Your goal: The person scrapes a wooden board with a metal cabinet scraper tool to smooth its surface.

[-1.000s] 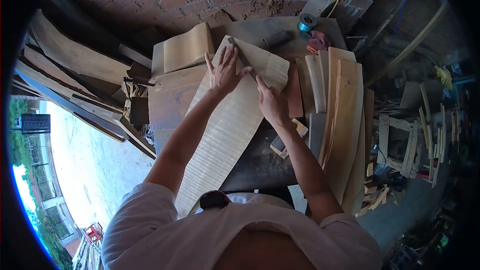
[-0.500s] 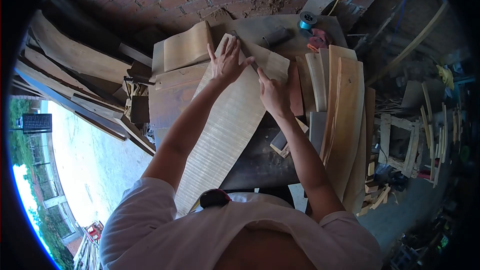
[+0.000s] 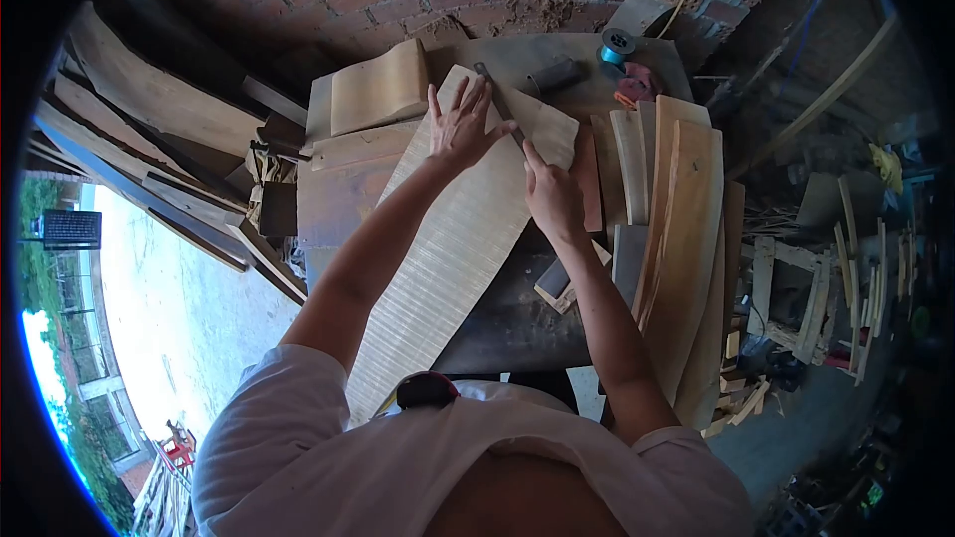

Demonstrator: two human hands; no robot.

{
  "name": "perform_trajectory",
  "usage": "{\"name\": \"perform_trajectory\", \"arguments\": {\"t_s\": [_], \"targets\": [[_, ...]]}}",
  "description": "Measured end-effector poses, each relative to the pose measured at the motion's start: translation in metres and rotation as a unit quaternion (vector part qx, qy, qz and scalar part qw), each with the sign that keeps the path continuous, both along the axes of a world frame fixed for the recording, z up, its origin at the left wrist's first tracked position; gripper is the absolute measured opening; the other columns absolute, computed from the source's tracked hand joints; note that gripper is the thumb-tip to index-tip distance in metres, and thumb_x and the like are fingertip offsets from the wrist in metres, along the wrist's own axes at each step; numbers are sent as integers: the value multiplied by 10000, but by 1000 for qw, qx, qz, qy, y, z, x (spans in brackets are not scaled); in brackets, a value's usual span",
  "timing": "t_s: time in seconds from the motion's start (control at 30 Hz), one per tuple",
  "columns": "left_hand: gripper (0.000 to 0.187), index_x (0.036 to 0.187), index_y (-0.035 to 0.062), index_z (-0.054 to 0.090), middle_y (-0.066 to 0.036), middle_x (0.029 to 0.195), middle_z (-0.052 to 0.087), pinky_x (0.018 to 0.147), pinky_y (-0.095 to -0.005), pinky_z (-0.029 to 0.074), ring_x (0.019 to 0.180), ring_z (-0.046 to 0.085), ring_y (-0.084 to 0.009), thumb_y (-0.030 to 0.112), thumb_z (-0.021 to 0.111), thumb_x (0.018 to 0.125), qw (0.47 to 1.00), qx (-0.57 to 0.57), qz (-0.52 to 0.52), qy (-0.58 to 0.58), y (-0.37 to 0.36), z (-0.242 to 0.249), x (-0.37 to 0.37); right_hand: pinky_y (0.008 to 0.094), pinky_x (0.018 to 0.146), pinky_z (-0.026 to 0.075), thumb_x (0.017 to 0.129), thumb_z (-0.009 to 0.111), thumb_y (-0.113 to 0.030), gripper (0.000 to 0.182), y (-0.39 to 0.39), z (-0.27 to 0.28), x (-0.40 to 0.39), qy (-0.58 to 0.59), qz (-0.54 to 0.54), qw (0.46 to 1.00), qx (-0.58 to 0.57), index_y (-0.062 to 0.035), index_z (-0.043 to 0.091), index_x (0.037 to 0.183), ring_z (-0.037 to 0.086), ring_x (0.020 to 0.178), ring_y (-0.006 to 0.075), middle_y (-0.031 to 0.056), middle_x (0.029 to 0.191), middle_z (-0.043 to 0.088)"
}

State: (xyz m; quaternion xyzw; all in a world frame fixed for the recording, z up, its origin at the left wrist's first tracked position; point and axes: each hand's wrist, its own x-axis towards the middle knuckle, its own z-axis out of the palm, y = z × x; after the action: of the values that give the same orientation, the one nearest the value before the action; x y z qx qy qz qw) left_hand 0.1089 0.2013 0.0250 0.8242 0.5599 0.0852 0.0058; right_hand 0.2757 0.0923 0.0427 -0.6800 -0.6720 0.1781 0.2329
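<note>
A long, pale wooden board (image 3: 428,264) with fine crosswise ridges lies slanted across the work table (image 3: 582,50), its near end against my shirt. My left hand (image 3: 462,131) is spread flat on the board's far part, with the thumb out to the right, at the bar. In my right hand (image 3: 554,197) is the near end of a narrow dark flat bar (image 3: 504,109), with the index finger stretched along it. That bar lies slantwise over the board, its far tip just beyond my left fingertips. My grip hides its near end.
Curved wooden pieces (image 3: 686,239) stand stacked at the right. A curved block (image 3: 378,89) sits at the back left. Near the back right are a spool of blue line (image 3: 615,48), a reddish cloth (image 3: 639,85) and a dark cylinder (image 3: 557,75). Large boards (image 3: 164,104) lean at the left.
The bar's far end has shifted slightly right and shows more clearly past my left fingertips. My right hand has moved a little right and nearer to me. The left hand stays spread on the board.
</note>
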Motion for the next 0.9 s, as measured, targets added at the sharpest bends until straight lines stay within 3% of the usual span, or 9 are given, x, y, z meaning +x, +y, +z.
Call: {"name": "perform_trajectory", "arguments": {"t_s": [0.17, 0.3, 0.47, 0.6, 0.67, 0.73, 0.8, 0.9], "targets": [[917, 1552, 89, 365, -72, 1632, 329, 1205, -647, -16, 1531, 233, -265, 732, 482, 909, 1000, 10, -25, 2, -37, -14, 3, 473, 608, 570, 1013, 546, -216, 385, -40, -32, 14, -18, 17, 999, 23, -146, 577, 1390, 711, 708, 363, 186, 735, 678], [907, 1543, 76, 373, -72, 1624, 345, 1211, -635, -6, 1531, 235, -259, 725, 474, 918, 1000, 13, -11, -8, 0, -3, 11, 465, 626, 574, 1020, 534, -229, 394, -3, -20, 10, -4, 8, 1000, 16, -135, 562, 1401, 708, 711, 365, 182, 737, 680], [960, 1558, 68, 344, -81, 1638, 314, 1214, -632, -6, 1539, 209, -265, 750, 476, 897, 1000, 4, -24, -13, -28, -5, 6, 475, 623, 563, 1015, 547, -223, 380, -37, -19, 5, -12, -4, 1000, 15, -115, 583, 1377, 707, 719, 358, 191, 752, 678], [972, 1542, 53, 368, -93, 1624, 337, 1218, -635, 3, 1532, 228, -268, 757, 487, 882, 999, 5, -34, -18, -37, -14, 12, 478, 614, 544, 1002, 568, -187, 393, -41, -34, 15, 44, 11, 993, 109, -113, 574, 1388, 706, 696, 355, 207, 711, 659], [955, 1538, 48, 369, -98, 1618, 347, 1219, -634, 9, 1529, 239, -271, 739, 492, 892, 998, 39, -38, -38, -14, -14, 14, 478, 770, 551, 969, 611, -104, 353, -22, -6, 12, 29, -13, 999, 4, -66, 634, 1318, 703, 897, 401, 270, 961, 692], [935, 1531, 46, 377, -103, 1618, 346, 1221, -630, 13, 1530, 234, -271, 721, 503, 897, 999, 5, -24, -29, -6, -2, 16, 473, 754, 556, 973, 604, -107, 357, -17, 5, 7, -7, -4, 998, 64, -75, 629, 1327, 706, 866, 404, 270, 912, 691], [947, 1527, 45, 382, -105, 1621, 338, 1220, -631, 12, 1530, 232, -274, 733, 507, 888, 999, 0, -32, -24, -6, 5, 16, 473, 729, 553, 981, 598, -120, 369, -17, 3, 3, 44, -37, 998, -36, -83, 614, 1348, 705, 810, 412, 271, 829, 675], [971, 1520, 48, 399, -98, 1621, 338, 1218, -634, -4, 1533, 224, -271, 760, 505, 868, 998, 7, -48, -36, -41, -10, 12, 485, 684, 558, 1003, 565, -171, 390, -53, -20, 8, 45, -18, 998, 39, -104, 574, 1387, 704, 751, 406, 237, 758, 667]]}}
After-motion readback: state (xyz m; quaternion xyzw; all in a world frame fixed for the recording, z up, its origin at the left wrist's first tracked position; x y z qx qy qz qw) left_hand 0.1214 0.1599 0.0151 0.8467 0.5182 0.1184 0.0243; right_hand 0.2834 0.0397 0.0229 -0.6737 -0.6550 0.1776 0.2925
